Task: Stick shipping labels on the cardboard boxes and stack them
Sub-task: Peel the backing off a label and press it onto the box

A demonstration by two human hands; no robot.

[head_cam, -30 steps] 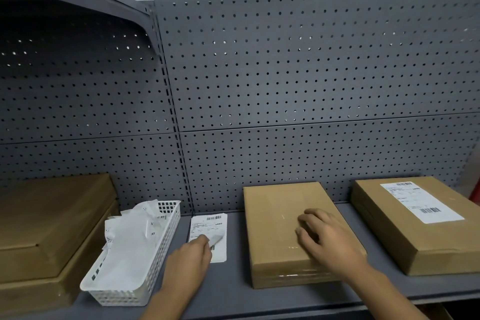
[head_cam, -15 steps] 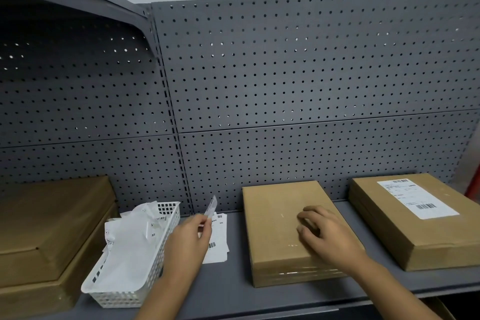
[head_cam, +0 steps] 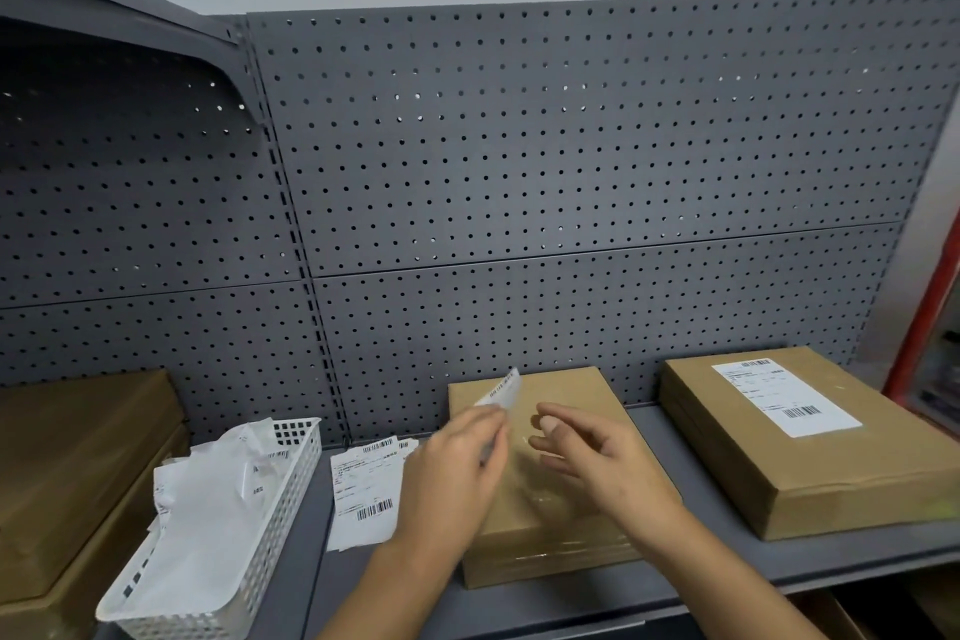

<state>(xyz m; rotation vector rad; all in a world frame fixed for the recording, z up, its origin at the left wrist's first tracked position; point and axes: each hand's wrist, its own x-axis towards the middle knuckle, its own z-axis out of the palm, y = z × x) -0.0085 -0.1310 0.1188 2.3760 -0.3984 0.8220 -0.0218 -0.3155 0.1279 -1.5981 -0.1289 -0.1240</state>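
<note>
Pinches a shipping label (head_cam: 501, 391) between curled left hand (head_cam: 452, 473) fingers over the plain cardboard box (head_cam: 566, 387) at lower centre, holds right hand (head_cam: 602, 463) fingers loosely apart just beside, 1 labelled box (head_cam: 831, 489) lying lower right.

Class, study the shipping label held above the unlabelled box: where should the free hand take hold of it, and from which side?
Best to pinch the free upper end of the shipping label, coming from the right. The left hand pinches its lower end, so it stands tilted above the unlabelled box, and the open right hand hovers on that side.
</note>
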